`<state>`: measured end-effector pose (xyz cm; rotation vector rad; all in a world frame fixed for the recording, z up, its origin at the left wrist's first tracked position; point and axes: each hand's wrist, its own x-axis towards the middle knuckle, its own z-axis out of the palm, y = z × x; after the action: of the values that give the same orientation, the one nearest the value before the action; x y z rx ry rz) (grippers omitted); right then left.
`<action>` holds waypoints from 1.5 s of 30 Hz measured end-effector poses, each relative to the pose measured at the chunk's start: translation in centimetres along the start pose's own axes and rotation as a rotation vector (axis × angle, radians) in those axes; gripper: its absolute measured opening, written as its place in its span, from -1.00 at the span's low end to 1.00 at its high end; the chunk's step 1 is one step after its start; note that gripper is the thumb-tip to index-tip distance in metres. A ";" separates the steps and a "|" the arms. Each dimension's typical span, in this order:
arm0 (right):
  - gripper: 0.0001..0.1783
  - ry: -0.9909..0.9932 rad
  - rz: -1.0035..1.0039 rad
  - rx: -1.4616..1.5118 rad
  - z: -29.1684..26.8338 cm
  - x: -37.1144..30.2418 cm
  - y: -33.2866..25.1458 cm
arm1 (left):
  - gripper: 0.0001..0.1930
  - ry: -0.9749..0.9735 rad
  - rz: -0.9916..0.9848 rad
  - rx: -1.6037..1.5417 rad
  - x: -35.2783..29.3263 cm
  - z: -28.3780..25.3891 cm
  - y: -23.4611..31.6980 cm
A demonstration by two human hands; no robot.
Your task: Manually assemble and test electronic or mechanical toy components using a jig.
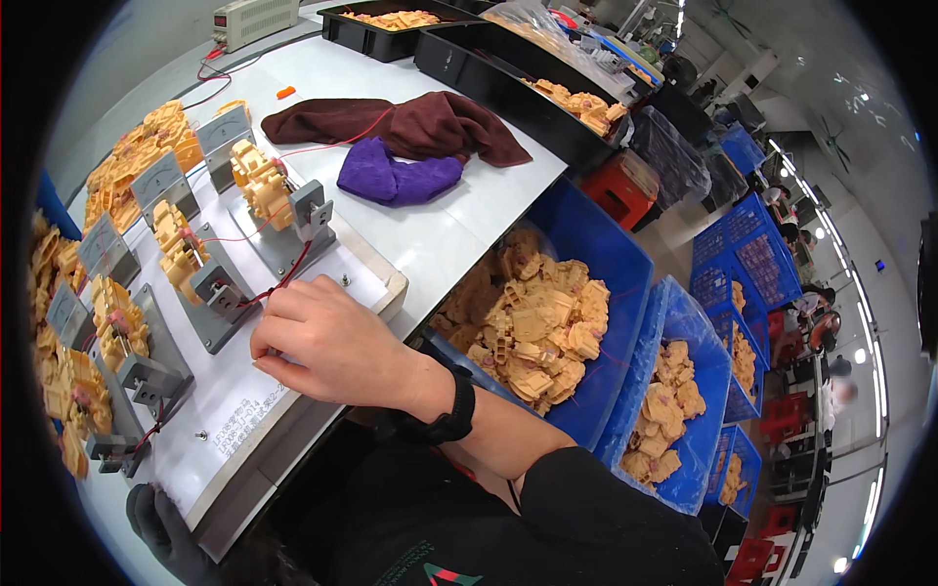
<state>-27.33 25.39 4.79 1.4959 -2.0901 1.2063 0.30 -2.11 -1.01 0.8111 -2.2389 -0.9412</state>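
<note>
Black sleeve point(606, 493) cloth lies nearest us in the head view. Our right hand point(327, 344) is half curled and narrow over the white board point(181, 479); we cannot tell whether it pinches anything. Our gloved left hand point(161, 527) is by the board's near corner, its grip unclear. Beyond the right hand, a yellow assembly point(178, 252) sits at a grey fixture point(217, 286); our knuckles might snag the red cable point(283, 283) and tug its connection loose.

Bare tabletop point(440, 244) opens beside the purple cloth point(399, 176), while gray fixtures point(217, 283) block the left.
</note>
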 end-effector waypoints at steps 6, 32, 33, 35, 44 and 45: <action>-0.88 -0.014 -0.004 0.032 0.0 0.1 -0.1 | -0.75 0.015 0.024 0.001 -0.3 -0.2 0.6; -0.89 0.116 0.011 -0.001 1.2 -0.3 0.4 | -0.71 0.083 0.137 0.011 -0.3 1.1 7.2; -0.90 0.124 0.013 -0.008 1.4 -0.4 0.5 | -0.70 0.074 0.122 0.011 -0.2 1.0 6.8; -0.90 0.141 0.009 -0.003 1.6 -0.4 0.7 | -0.66 0.064 0.125 0.058 -0.1 0.9 6.8; -0.90 0.198 0.009 0.040 3.0 -0.2 1.6 | -0.55 0.074 0.065 0.052 0.2 0.9 6.9; -0.90 0.210 0.004 0.039 2.9 -0.2 1.5 | -0.55 0.078 0.074 0.070 0.3 0.9 6.6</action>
<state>-27.97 23.46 2.20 1.3179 -1.9428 1.3496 -2.55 1.80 3.63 0.7769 -2.2288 -0.7867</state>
